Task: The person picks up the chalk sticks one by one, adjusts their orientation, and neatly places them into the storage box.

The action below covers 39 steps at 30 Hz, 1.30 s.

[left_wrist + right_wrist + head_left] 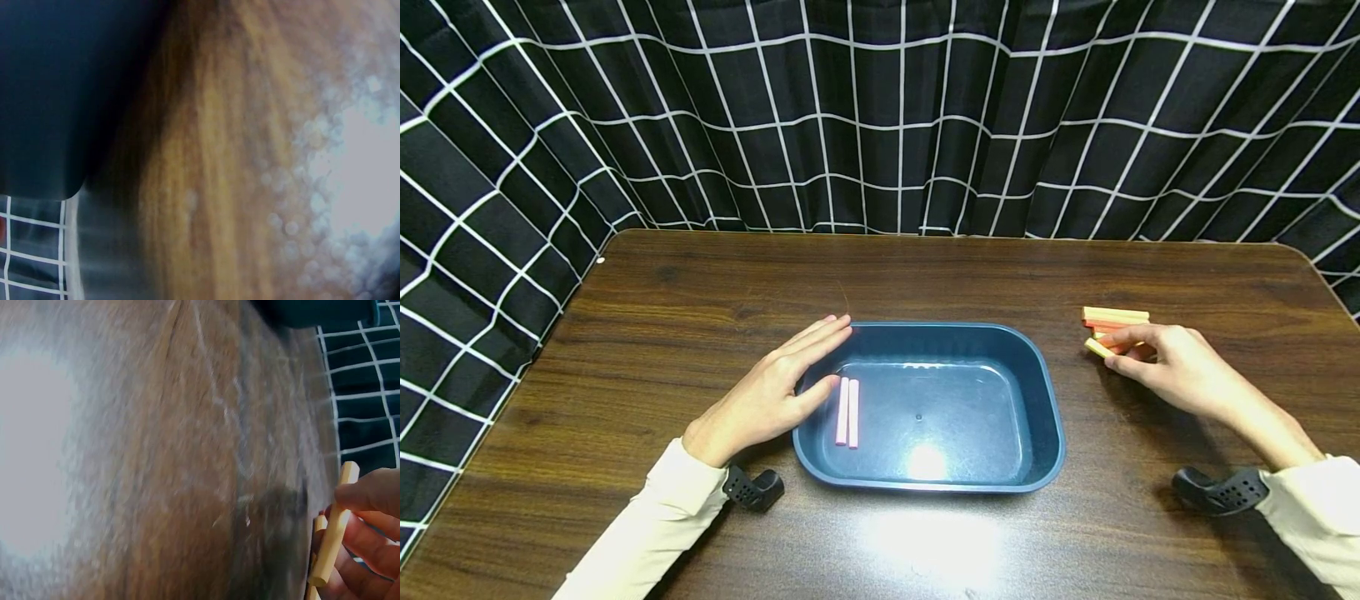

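Head view: the right hand (1180,367) pinches a yellow stick (1098,347) at its fingertips, other sticks (1116,314) just beyond; the left hand (767,396), fingers extended, lies at a blue tray (925,485), pink sticks (853,417) beside its thumb.

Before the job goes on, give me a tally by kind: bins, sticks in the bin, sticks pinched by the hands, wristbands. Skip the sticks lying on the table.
Bin: 1
Pink sticks in the bin: 2
Yellow stick pinched by the right hand: 1
Wristbands: 2
Total: 6
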Motion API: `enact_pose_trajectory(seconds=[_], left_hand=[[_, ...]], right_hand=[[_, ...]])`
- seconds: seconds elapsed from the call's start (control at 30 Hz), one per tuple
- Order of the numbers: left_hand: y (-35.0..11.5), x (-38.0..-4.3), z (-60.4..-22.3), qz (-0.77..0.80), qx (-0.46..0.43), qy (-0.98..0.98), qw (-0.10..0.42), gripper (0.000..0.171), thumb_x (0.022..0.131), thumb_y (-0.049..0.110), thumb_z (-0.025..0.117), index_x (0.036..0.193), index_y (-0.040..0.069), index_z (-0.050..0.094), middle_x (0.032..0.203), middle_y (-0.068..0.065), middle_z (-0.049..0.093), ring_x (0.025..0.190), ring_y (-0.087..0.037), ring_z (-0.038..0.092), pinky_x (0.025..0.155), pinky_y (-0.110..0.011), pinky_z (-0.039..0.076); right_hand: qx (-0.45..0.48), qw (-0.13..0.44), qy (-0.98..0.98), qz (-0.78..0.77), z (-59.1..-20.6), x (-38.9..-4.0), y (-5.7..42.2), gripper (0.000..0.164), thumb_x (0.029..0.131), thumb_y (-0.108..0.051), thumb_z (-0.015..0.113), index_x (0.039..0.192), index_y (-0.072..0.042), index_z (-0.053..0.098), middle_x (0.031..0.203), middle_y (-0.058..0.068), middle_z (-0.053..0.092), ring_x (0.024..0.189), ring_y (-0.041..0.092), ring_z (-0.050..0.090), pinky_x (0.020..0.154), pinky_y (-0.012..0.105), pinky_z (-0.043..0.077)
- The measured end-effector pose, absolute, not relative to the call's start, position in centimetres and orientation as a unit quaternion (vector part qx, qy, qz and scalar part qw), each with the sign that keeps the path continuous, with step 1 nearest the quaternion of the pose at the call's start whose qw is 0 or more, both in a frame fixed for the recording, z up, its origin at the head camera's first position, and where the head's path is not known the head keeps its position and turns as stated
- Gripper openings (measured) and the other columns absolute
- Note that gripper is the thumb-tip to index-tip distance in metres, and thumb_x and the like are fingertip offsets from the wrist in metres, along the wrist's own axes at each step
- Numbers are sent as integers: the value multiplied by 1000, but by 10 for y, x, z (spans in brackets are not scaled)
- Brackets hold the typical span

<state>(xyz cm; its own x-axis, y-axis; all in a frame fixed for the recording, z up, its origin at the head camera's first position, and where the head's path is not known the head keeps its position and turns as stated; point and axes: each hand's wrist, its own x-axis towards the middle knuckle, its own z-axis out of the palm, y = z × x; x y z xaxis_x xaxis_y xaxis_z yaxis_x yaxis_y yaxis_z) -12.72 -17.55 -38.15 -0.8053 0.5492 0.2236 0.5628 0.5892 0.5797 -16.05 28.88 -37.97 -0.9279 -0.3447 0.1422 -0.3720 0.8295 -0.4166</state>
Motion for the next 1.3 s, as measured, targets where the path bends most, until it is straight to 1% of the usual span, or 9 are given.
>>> enact_pose_trajectory(seconds=[0.23,0.37,0.47,0.7,0.8,0.9,1.0,1.1,1.3], left_hand=[[-176,-127,-382,-332,-314,-889,9,56,97,19,61,149,8,44,159,-7,39,151,-22,29,124,-43,27],[-175,-127,-381,-330,-312,-891,7,56,97,19,61,149,9,44,159,-5,39,151,-22,29,123,-44,27],[-175,-126,-380,-327,-308,-893,3,57,97,20,62,150,9,44,160,-3,38,152,-21,28,123,-45,27],[-175,-127,-381,-327,-310,-893,5,57,97,20,62,150,9,43,160,-3,38,152,-21,29,123,-44,27],[-175,-127,-381,-326,-310,-893,6,57,97,20,61,150,10,43,160,-3,37,152,-21,29,123,-44,27],[-175,-126,-381,-325,-307,-895,6,57,97,20,61,150,10,43,160,-2,37,152,-21,28,123,-44,27],[-175,-126,-381,-324,-306,-895,5,57,97,21,62,150,10,44,160,-1,36,152,-21,28,124,-44,27],[-175,-126,-380,-325,-306,-895,4,57,97,21,61,150,9,43,161,-1,36,152,-20,27,124,-44,27],[-175,-128,-381,-326,-312,-892,9,56,97,19,61,149,8,44,160,-4,38,152,-23,29,124,-44,27]], right_hand=[[173,24,-949,261,-373,-156,281,20,84,-4,73,104,2,73,103,23,73,71,-15,53,59,11,44],[188,29,-934,302,-371,-155,277,21,86,-1,72,107,1,74,123,-16,68,76,-16,56,61,8,46],[183,26,-927,325,-370,-154,275,22,87,-2,72,109,-1,73,116,-47,48,76,-14,58,58,10,47],[169,12,-922,347,-362,-150,270,25,89,-5,71,113,1,70,108,-51,45,73,-11,60,52,15,45],[163,3,-921,354,-358,-148,266,25,89,-5,71,113,2,70,112,-42,52,76,-13,61,55,13,47],[156,-2,-921,358,-354,-145,262,26,88,-4,71,113,4,69,118,-11,68,79,-15,61,59,10,48],[150,-8,-922,358,-350,-144,257,28,89,-4,71,115,5,68,123,24,66,80,-16,60,60,9,48],[143,-15,-920,365,-346,-141,253,31,90,-6,71,118,7,67,122,29,64,78,-15,61,59,10,49],[125,-47,-898,419,-336,-138,245,35,92,-7,68,122,10,62,96,-23,68,74,-8,65,61,17,56]])
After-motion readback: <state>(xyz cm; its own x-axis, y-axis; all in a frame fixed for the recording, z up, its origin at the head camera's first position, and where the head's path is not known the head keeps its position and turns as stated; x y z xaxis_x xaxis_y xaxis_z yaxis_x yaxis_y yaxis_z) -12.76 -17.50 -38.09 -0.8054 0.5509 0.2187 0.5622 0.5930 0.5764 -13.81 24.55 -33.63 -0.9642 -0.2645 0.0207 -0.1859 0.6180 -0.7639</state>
